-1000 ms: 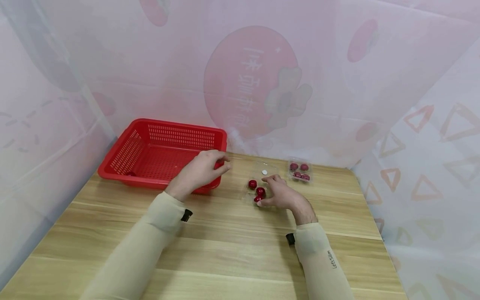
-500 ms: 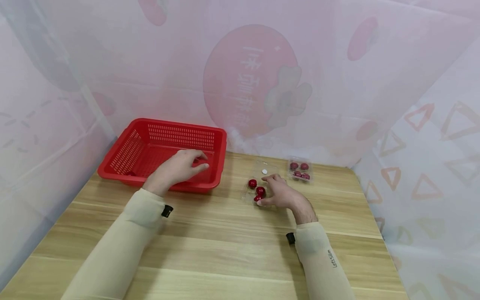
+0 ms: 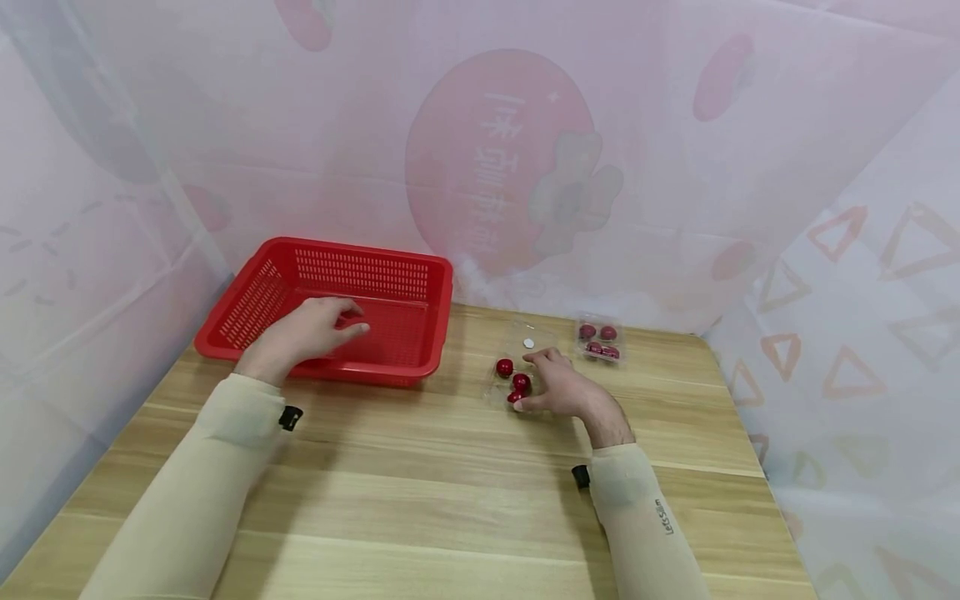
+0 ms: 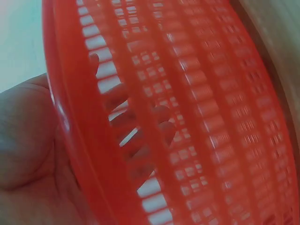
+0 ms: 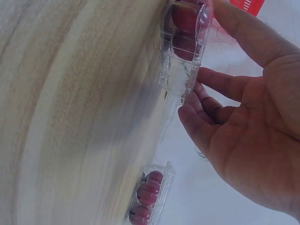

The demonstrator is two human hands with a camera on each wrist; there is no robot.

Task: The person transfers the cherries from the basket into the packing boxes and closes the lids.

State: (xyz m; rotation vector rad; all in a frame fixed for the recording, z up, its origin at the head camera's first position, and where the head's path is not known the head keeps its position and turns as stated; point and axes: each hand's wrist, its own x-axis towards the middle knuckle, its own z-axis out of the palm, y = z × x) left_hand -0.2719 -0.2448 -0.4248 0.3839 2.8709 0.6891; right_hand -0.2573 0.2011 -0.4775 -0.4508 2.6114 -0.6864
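Note:
My left hand [image 3: 309, 327] is over the near rim of a red plastic basket [image 3: 440, 333]. Its fingers are loosely bent, and I see nothing in them. In the left wrist view the fingers show through slots in the basket wall [image 4: 154, 93]. My right hand [image 3: 564, 387] holds a clear plastic box [image 5: 180, 77] on the table, thumb at one corner, fingers along the side. Dark red, plum-like fruits [image 3: 505, 367] sit in it; part of the box is under my hand. Its clear lid [image 3: 528, 329] lies folded back, with a white round sticker.
A second clear box [image 3: 600, 340], holding several dark red fruits, stands behind and right of my right hand. The wooden table [image 3: 420, 500] meets a printed cloth wall [image 3: 510, 158] at the back. The basket occupies the back left.
My left hand has moved left, from the basket's right end to above its nearer left part. A dark fruit seen earlier inside the basket's left end is now covered. My right hand stays put.

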